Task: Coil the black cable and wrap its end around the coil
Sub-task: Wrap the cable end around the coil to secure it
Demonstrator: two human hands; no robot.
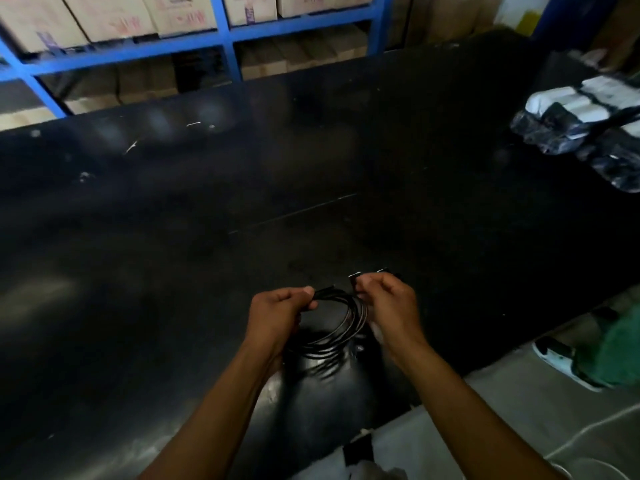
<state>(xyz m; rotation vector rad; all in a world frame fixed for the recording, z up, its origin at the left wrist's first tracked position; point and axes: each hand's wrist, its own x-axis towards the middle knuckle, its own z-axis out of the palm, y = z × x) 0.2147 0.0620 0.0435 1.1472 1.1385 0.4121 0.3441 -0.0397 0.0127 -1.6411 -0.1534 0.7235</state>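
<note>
I see both hands low in the centre of the frame, held just above the near edge of the black counter [242, 188]. My left hand [277, 315] is closed around the top left of the cable [341, 327], which hangs between the two hands as a loose coil of several loops (the lower loops are blurred, so I cannot count them). My right hand [389, 304] is closed on the coil's upper right side, pinching the cable ends [355, 277], whose light-tipped plugs stick up just beyond the fingertips. The coil sags down toward the wrists and I cannot tell whether it touches the counter. At the right edge of the frame a pile of black and white bundles [585, 129] lies on the counter, well apart from the hands. Across the upper left runs a blue shelf [221, 39] stacked with cardboard boxes [104, 15]
</note>
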